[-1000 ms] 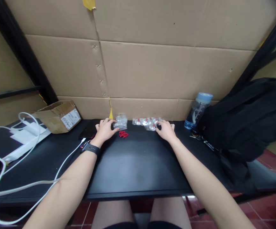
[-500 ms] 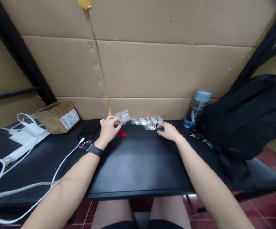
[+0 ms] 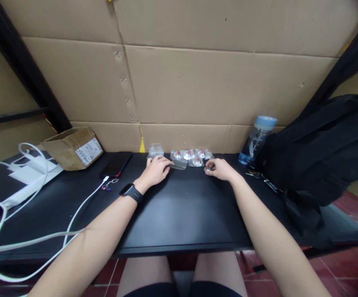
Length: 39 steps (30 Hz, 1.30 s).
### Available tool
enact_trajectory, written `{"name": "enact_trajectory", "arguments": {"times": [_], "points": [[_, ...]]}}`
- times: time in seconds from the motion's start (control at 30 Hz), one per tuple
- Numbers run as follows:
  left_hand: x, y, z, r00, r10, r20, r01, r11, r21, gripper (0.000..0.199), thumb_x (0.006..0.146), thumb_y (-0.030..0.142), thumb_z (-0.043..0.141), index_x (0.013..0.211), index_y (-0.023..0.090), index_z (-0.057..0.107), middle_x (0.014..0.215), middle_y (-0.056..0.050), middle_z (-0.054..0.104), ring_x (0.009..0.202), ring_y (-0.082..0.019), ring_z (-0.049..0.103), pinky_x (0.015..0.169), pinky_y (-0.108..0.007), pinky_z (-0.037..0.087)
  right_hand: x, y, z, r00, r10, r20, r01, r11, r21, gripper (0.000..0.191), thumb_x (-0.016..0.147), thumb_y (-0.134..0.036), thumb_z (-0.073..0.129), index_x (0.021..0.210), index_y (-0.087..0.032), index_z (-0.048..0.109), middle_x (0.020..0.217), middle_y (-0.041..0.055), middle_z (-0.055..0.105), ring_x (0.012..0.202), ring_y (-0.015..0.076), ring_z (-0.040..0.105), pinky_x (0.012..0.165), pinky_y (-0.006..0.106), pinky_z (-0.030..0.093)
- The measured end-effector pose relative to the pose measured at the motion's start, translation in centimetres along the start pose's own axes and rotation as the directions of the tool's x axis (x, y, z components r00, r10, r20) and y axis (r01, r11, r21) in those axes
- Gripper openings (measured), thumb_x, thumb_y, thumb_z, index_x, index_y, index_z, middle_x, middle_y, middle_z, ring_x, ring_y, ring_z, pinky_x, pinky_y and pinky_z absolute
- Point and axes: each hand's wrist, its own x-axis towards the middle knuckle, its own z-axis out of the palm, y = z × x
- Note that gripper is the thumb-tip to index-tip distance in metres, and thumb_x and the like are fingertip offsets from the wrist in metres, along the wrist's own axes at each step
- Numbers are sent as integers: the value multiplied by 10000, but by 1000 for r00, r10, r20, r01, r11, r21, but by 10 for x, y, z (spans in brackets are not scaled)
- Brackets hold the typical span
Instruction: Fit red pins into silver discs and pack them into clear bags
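Note:
My left hand [image 3: 156, 170], with a dark watch on its wrist, pinches a small clear plastic bag [image 3: 179, 164] that points right, just above the black table [image 3: 185, 214]. Between the fingers of my right hand [image 3: 221, 169] is a small round silver disc [image 3: 208, 168]. Left of that hand lie several clear bags [image 3: 189, 154], each with a round silver piece and a bit of red in it. A stack of clear plastic bags [image 3: 156, 149] sits behind my left hand. The red pieces seen earlier are hidden, probably beneath this hand.
At the left are a phone [image 3: 116, 164], an open cardboard box [image 3: 74, 148] and a looping white cable [image 3: 83, 202]. A water bottle [image 3: 256, 140], keys [image 3: 255, 174] and a black backpack [image 3: 318, 148] stand right. A cardboard wall [image 3: 182, 90] closes the back.
My left hand has come down and to the right with a clear bag, away from the stack and over the red pieces. The right hand has turned slightly, showing the silver disc.

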Motion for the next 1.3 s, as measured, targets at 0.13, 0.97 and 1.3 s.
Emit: {"name": "enact_trajectory", "arguments": {"times": [0.13,0.97,1.3], "points": [[-7,-16,-21,996,-86,-36,87,996,22,245,875,209,534,952,295,750,1132,-56,739,1161,-306,579,971,-470,361,-1,1,-2,1000,13,7,-13,999,42,339,732,-255,834,1054,-183,760,990,66,755,843,192,700,786,278,508],[-16,9,-18,999,-37,-7,37,997,69,168,1013,308,516,932,234,642,1010,-53,725,1068,-265,558,868,-401,297,-12,-13,-6,995,-95,-29,99,964,246,386,669,-262,836,1043,-201,758,904,31,735,784,169,678,747,268,536],[-16,45,-32,989,-87,-123,58,974,-220,102,938,350,675,986,277,729,1007,-5,785,1073,-252,653,939,-411,304,-22,-72,15,936,-229,-268,342,773,534,399,754,-301,817,1131,-228,711,1130,71,734,912,207,703,712,299,569]]}}
